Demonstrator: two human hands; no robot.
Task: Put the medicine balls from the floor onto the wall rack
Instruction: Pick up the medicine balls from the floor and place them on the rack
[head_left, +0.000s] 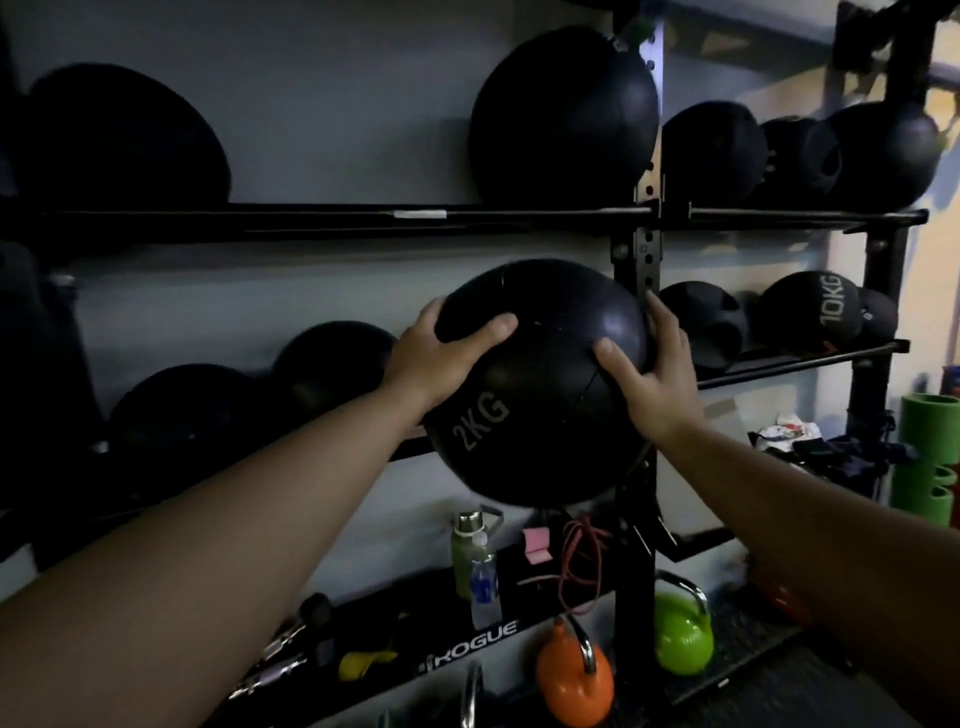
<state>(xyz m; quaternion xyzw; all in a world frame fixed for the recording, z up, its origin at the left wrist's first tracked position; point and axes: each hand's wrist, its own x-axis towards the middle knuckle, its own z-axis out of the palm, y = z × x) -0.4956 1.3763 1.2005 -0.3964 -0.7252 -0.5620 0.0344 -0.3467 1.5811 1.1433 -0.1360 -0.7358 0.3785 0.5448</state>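
I hold a black medicine ball marked 2KG (540, 384) in front of the wall rack (647, 260), at the level of its middle shelf. My left hand (441, 353) grips its upper left side, thumb across the front. My right hand (652, 374) presses on its right side, close to the rack's black upright post. Other black medicine balls rest on the rack: a big one on the top shelf (563, 119), two on the middle shelf at left (332, 364), and one marked 10KG (810, 312) at right.
On the low shelf marked ROGUE (472, 642) stand a green flask (467, 551) and a clear bottle (483, 587), beside a red cord (582, 561). An orange kettlebell (574, 675) and a green kettlebell (680, 636) sit on the floor. Green foam rollers (927, 457) stand at right.
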